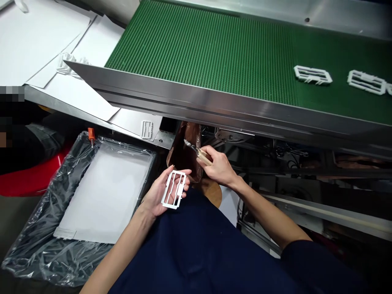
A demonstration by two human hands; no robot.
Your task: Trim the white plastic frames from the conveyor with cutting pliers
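My left hand [161, 192] holds a white moulded plastic frame [173, 189], a rectangular lattice with slots, which lies across the palm and fingers. My right hand [216, 165] grips a small wood-handled knife or deburring tool [199, 153], its metal tip pointing up and left. The tip stands apart from the frame, above it and in front of a brown paper bag [183, 153]. Similar white frames [312, 74] lie on the green belt, out of reach of both hands.
A steel-edged green conveyor belt [199, 53] runs across the top. Below it lie cables and machine parts. On the left are a plastic-wrapped tray with a white sheet [104, 192], white sheets [45, 41], and a white part on a steel ledge [147, 130].
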